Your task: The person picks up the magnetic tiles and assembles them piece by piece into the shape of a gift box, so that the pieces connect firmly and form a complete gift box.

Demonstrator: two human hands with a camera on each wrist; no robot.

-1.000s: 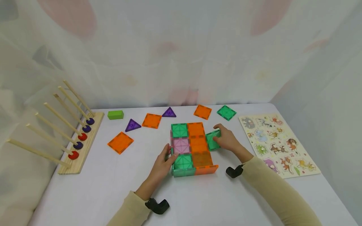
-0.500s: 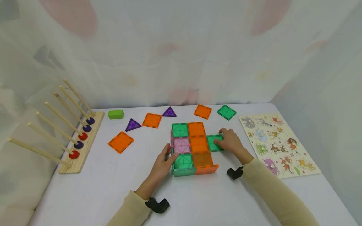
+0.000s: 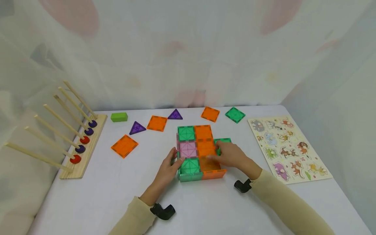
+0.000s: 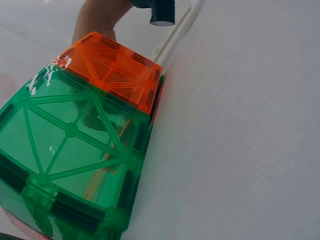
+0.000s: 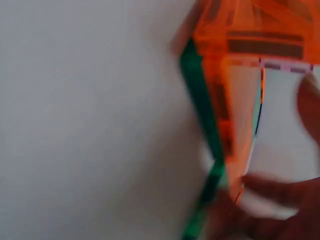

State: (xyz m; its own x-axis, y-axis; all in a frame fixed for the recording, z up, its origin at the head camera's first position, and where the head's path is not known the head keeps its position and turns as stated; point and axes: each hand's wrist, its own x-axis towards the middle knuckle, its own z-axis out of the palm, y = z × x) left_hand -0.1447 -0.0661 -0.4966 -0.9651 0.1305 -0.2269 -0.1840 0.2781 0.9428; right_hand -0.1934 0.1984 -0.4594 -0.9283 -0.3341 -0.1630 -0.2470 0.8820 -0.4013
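Observation:
A low box of translucent magnetic tiles point(image 3: 204, 132) stands mid-table, topped with green, pink and orange squares. My left hand point(image 3: 164, 169) grips its left side, thumb on the near green tile point(image 3: 190, 165) and fingers along the wall. In the left wrist view that green tile point(image 4: 70, 130) fills the foreground. My right hand point(image 3: 233, 155) is at the box's right side, thumb over the near orange tile point(image 3: 209, 163), and seems to pinch the edge there; the right wrist view is blurred. Partly under this hand, a green square tile point(image 3: 224, 140) lies against the box.
Loose orange squares point(image 3: 124, 146), purple triangles point(image 3: 137, 128) and another green square point(image 3: 235, 114) lie behind and left. A green block point(image 3: 119, 117) is at the back left. A wooden peg rack point(image 3: 97, 130) stands left; an animal puzzle board point(image 3: 289, 148) lies right.
My right hand laid the green tile flat beside the box, let go of it, then moved left and nearer, onto the box's right edge. My left hand has kept its place.

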